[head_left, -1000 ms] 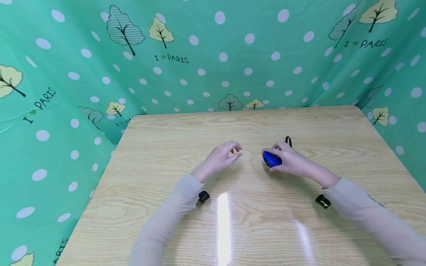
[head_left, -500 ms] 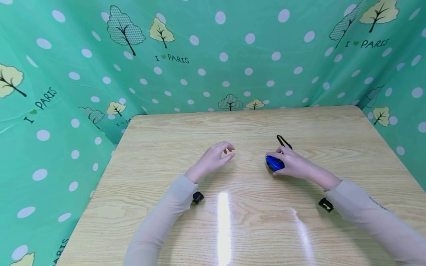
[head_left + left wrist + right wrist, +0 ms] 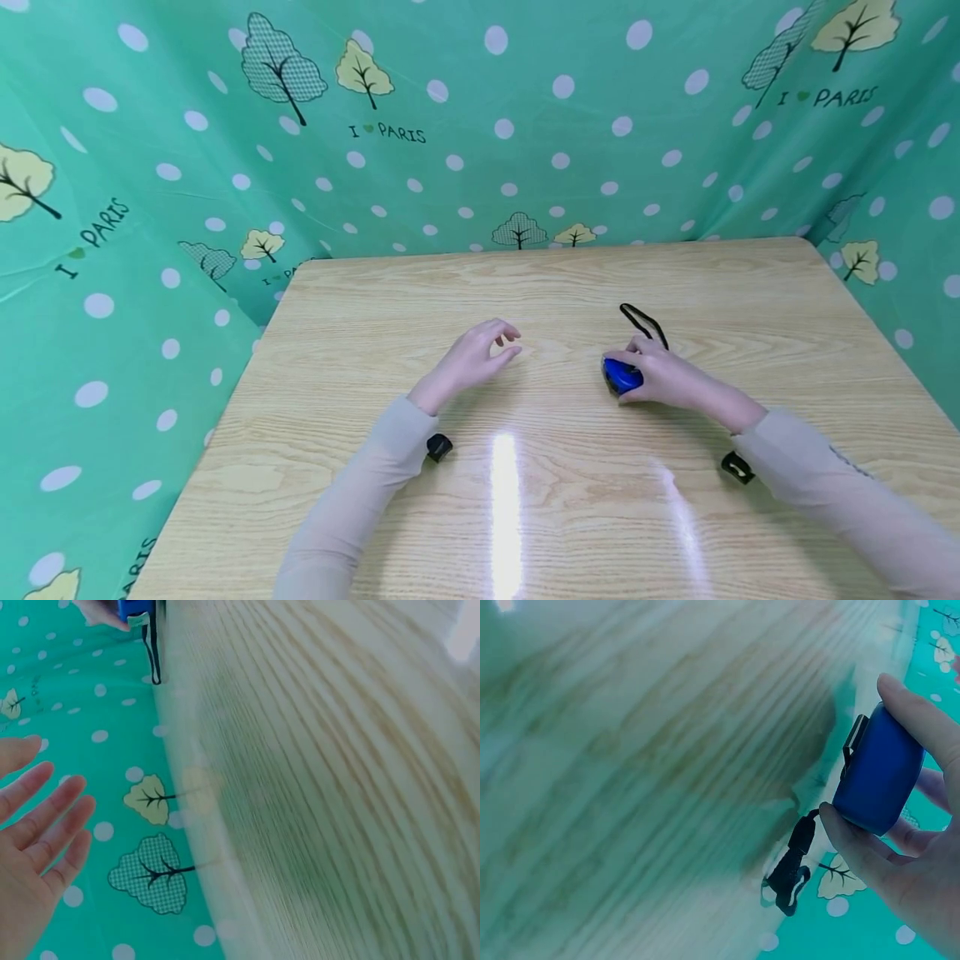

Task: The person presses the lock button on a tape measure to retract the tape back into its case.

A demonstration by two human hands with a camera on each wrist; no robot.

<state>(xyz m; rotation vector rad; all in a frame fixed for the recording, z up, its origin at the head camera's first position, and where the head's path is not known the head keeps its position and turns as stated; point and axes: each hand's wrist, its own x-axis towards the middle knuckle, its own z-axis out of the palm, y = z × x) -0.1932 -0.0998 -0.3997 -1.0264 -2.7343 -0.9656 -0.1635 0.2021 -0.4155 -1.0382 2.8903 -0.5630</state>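
My right hand (image 3: 669,379) holds a blue tape measure (image 3: 622,377) right of the table's middle, thumb on one side and fingers on the other. A black wrist strap (image 3: 645,323) trails from it toward the far edge. Seen from the right wrist, the blue case (image 3: 881,772) has a dark clip on the face toward the table; whether it touches the wood I cannot tell. My left hand (image 3: 471,358) hovers over the table to the left, with loosely bent fingers and nothing in them. In the left wrist view its palm and spread fingers (image 3: 64,817) show.
The light wooden table (image 3: 360,317) has a glossy top with bright reflections. A green dotted curtain (image 3: 465,125) with tree prints hangs behind it and at both sides. Black wrist-worn devices (image 3: 439,447) sit under both sleeves.
My right hand has drawn the tape measure slightly toward me and to the right, turning it so that more of the strap shows. My left hand has shifted left.
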